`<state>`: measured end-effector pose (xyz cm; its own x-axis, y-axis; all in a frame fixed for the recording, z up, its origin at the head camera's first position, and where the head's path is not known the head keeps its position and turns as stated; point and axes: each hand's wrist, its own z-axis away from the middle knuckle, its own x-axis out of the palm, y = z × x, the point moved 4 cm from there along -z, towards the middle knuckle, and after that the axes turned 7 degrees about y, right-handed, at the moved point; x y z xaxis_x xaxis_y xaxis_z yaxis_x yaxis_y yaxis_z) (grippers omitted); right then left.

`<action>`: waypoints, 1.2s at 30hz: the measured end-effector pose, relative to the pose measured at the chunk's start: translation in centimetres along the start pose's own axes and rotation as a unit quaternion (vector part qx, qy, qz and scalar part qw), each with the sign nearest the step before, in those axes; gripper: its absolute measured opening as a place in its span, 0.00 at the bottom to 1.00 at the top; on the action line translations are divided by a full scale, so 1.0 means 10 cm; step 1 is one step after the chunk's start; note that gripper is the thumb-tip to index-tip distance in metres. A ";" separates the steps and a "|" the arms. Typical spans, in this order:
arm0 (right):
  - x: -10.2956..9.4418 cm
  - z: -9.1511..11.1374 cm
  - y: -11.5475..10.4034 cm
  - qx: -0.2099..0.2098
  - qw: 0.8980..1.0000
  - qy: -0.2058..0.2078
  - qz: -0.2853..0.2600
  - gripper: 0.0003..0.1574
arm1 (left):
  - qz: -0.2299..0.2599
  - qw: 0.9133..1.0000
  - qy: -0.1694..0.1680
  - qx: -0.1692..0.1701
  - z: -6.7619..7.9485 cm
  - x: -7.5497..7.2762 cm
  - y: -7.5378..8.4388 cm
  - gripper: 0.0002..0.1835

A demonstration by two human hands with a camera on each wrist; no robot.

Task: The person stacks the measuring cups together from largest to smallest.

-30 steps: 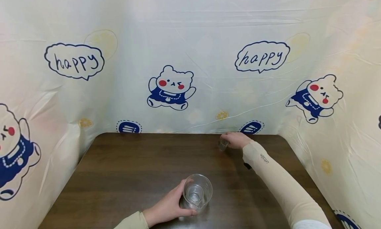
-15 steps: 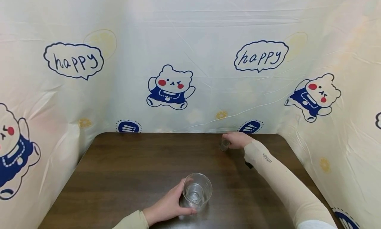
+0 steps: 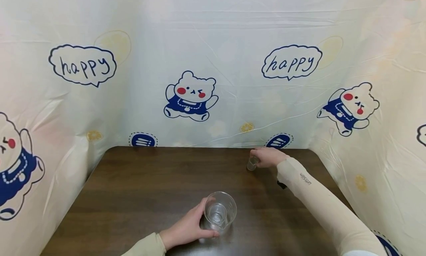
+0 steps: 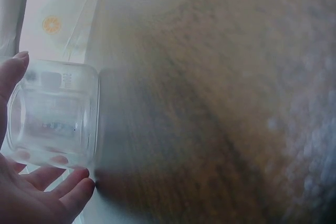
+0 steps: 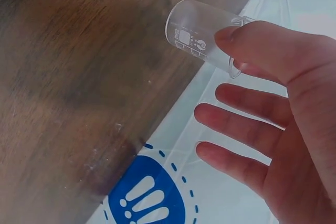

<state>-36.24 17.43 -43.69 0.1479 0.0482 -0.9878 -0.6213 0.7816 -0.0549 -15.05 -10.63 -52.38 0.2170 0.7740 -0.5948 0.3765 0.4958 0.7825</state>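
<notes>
Near the front of the table, my left hand [image 3: 188, 228] holds a large clear glass beaker [image 3: 231, 211], thumb on one side and fingers on the other. A smaller clear beaker [image 3: 217, 214] stands inside it. In the left wrist view the large beaker [image 4: 52, 80] shows side-on between thumb and fingers. At the far right of the table, my right hand [image 3: 270, 157] pinches a tiny beaker [image 3: 252, 164] by its rim. The right wrist view shows this tiny beaker [image 5: 194, 30] with white markings; the other fingers are spread away from it. Its base is at or close to the tabletop.
The dark wooden table [image 3: 159, 182] has rounded far corners. A pale printed curtain [image 3: 233, 93] hangs directly behind its far edge and along both sides.
The tiny beaker and right hand have shifted very slightly right, and the beaker looks more upright. The left hand and large beaker stay put. The view has tilted a little.
</notes>
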 end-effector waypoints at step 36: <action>-0.27 0.41 -0.27 -0.040 0.998 0.031 0.021 0.18 | 0.002 1.000 -0.011 0.001 -0.02 -0.03 0.00 0.51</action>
<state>-31.81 17.72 -40.27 0.0734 0.0387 -0.9966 -0.6859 0.7274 -0.0223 -15.25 -10.78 -52.14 0.2377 0.7677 -0.5951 0.3775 0.4915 0.7848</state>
